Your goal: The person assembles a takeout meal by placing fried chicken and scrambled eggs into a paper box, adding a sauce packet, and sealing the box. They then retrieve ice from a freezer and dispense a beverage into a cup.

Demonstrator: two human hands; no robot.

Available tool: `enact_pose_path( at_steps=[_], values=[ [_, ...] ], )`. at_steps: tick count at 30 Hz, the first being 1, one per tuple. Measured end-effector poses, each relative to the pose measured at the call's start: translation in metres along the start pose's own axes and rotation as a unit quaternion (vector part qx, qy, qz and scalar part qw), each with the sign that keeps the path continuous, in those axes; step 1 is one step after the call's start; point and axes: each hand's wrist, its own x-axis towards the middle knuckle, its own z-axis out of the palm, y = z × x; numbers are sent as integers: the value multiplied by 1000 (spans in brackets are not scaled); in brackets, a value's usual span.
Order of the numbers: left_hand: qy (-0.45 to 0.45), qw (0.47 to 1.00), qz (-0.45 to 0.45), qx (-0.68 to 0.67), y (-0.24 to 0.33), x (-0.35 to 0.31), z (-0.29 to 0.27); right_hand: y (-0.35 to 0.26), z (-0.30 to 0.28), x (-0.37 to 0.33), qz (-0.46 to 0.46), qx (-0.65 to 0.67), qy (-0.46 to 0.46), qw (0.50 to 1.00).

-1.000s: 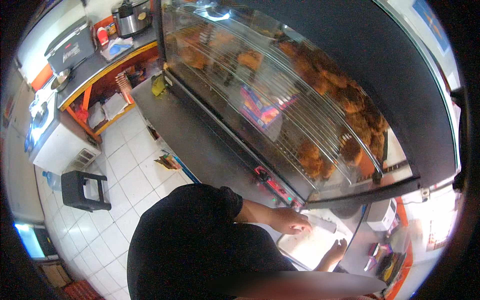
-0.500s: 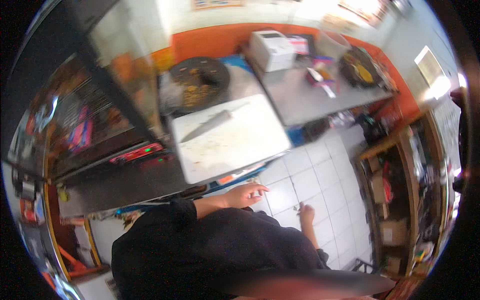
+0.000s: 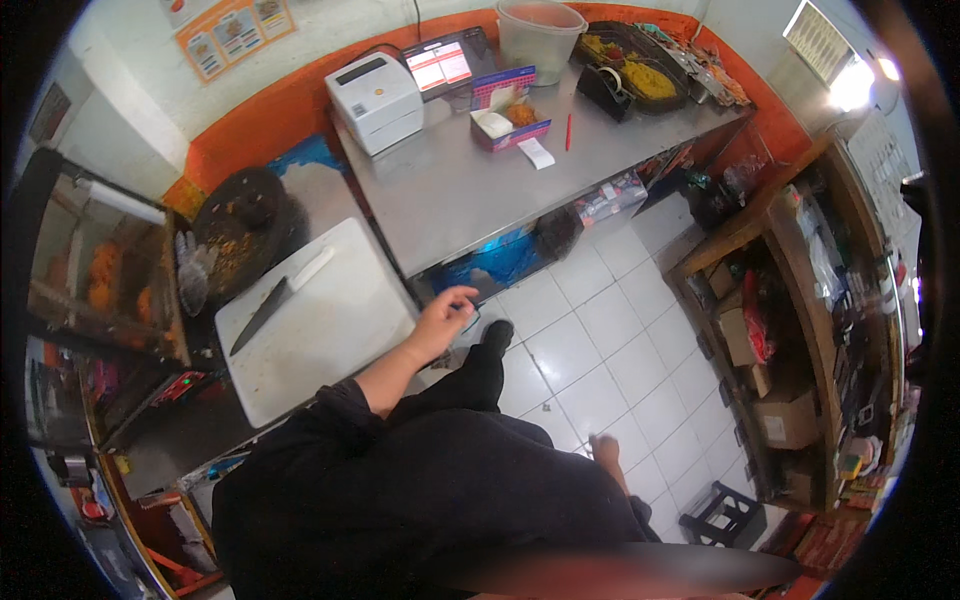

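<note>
Left fingers [image 3: 459, 295] hang free near cutting board's edge [image 3: 376, 264].

A black stool [image 3: 722, 526] stands near a wooden shelf [image 3: 813, 300] holding cardboard boxes [image 3: 785, 420].

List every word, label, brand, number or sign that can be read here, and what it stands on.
No text reads clearly:
Orange-and-white wall poster: too small.
Lit screen: too small.
White slip near the open pink-purple box: too small.
White machine: marks too small.
Pale sheet, upper right: too blurred.
</note>
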Motion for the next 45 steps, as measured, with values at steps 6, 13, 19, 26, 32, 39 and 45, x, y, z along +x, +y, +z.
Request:
enact_pose_path(
  at_steps=[6,13,19,26,32,39,45],
  values=[
    [105,992,10,-69,5,187,7,-72,-179,264,101,470,88,873],
    [81,996,-8,-43,47,357,46,-10,-401,485,143,648,132,736],
    [104,994,11,-25,63,439,74,102,-545,698,159,776,233,564],
    [206,978,-16,-28,90,505,148,141,-576,873,170,867,153,442],
    [364,927,-36,-84,147,584,248,171,-588,909,220,889,66,397],
    [348,936,-25,-43,187,648,308,135,-669,844,175,879,11,444],
    [356,933,-5,-44,206,682,328,81,-812,866,-202,843,47,497]
  ],
)
